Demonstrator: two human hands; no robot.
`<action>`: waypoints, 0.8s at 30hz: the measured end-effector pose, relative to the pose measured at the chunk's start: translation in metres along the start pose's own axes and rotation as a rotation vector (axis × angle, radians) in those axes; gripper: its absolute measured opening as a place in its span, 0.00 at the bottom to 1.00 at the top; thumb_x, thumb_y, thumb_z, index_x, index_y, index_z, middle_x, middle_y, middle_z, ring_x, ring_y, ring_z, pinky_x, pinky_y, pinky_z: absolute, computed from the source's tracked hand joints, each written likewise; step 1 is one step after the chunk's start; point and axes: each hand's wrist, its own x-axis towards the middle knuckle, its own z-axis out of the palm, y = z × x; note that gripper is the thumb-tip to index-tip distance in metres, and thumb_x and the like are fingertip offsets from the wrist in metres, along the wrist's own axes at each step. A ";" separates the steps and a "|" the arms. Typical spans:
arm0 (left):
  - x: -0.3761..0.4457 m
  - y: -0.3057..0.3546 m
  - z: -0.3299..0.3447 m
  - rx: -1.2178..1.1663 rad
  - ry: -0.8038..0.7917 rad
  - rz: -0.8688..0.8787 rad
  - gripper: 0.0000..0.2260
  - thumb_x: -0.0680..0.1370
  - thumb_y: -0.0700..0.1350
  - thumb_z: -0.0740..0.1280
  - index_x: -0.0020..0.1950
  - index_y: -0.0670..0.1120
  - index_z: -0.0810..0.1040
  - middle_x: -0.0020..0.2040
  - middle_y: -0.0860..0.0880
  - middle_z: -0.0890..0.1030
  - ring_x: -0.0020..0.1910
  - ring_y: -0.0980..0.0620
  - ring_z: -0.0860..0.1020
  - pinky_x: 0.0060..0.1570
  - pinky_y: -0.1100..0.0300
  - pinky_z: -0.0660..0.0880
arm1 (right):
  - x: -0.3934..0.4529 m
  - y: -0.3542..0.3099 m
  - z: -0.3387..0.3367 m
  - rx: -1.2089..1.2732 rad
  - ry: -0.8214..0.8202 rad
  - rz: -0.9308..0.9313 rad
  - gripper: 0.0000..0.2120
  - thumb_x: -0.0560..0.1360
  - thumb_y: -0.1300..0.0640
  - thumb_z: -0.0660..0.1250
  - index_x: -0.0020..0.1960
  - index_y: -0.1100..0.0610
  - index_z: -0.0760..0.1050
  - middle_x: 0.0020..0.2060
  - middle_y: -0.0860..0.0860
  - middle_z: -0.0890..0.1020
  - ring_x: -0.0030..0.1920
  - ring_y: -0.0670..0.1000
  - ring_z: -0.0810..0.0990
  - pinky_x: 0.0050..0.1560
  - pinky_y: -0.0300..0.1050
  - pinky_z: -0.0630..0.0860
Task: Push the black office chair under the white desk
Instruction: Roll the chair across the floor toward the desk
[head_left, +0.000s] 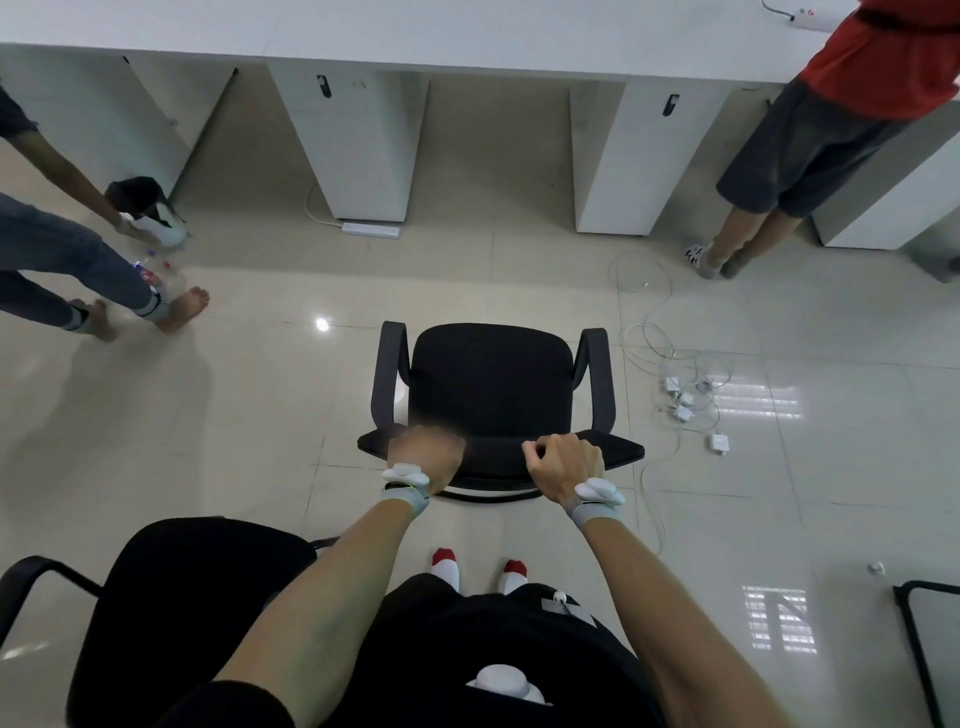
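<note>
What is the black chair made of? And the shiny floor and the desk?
The chair seat looks like matte black fabric; its arms look like hard plastic, faintly glossy. The floor seems to be glazed tile: grout lines and mirrored lights. The desk looks like smooth white laminate, though that is uncertain.

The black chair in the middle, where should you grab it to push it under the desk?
Grab the top edge of the backrest from behind, one hand near each end. The black office chair faces the white desk, so its back is the nearest part and is wide enough for both. The left hand and right hand already hold it there. Probably steer for the gap between the desk legs.
</note>
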 end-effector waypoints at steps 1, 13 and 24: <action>0.006 0.001 -0.002 -0.005 0.000 -0.002 0.23 0.85 0.55 0.57 0.46 0.44 0.86 0.43 0.45 0.83 0.41 0.43 0.77 0.46 0.52 0.75 | 0.006 0.000 -0.002 0.002 -0.002 0.000 0.24 0.86 0.44 0.58 0.49 0.54 0.89 0.44 0.55 0.89 0.45 0.60 0.86 0.49 0.50 0.79; 0.092 0.016 -0.029 -0.006 0.004 -0.026 0.23 0.85 0.55 0.57 0.47 0.45 0.86 0.46 0.44 0.85 0.43 0.42 0.78 0.50 0.51 0.77 | 0.096 -0.005 -0.026 0.005 0.013 -0.010 0.24 0.86 0.43 0.58 0.49 0.54 0.88 0.44 0.55 0.89 0.45 0.60 0.86 0.47 0.50 0.77; 0.178 0.026 -0.053 0.000 0.015 -0.049 0.22 0.84 0.56 0.58 0.46 0.46 0.86 0.46 0.44 0.85 0.41 0.42 0.75 0.46 0.52 0.75 | 0.183 -0.011 -0.049 0.011 0.044 -0.035 0.25 0.85 0.41 0.57 0.47 0.53 0.88 0.42 0.55 0.88 0.45 0.61 0.86 0.44 0.49 0.73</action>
